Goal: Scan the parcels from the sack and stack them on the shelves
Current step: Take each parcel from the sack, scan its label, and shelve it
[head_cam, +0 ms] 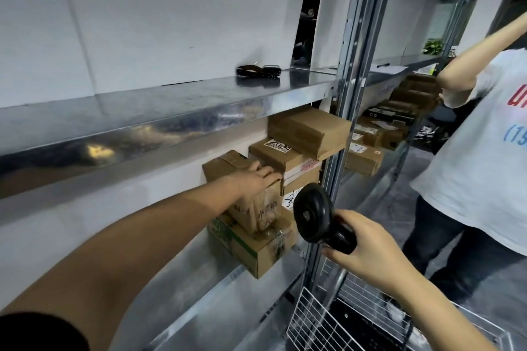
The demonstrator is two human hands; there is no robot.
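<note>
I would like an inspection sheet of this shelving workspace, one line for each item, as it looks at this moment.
Surface: metal shelf, carrying parcels at its right end.
Job's things: cardboard parcels stacked; tilted parcel on a green-printed box; black scanner.
Clutter: dark object on the upper shelf, kind unclear.
Grippers: left hand rests on the tilted parcel; right hand grips the scanner.
Cables: nothing seen.
Surroundings: wire basket below; another person at the right.
</note>
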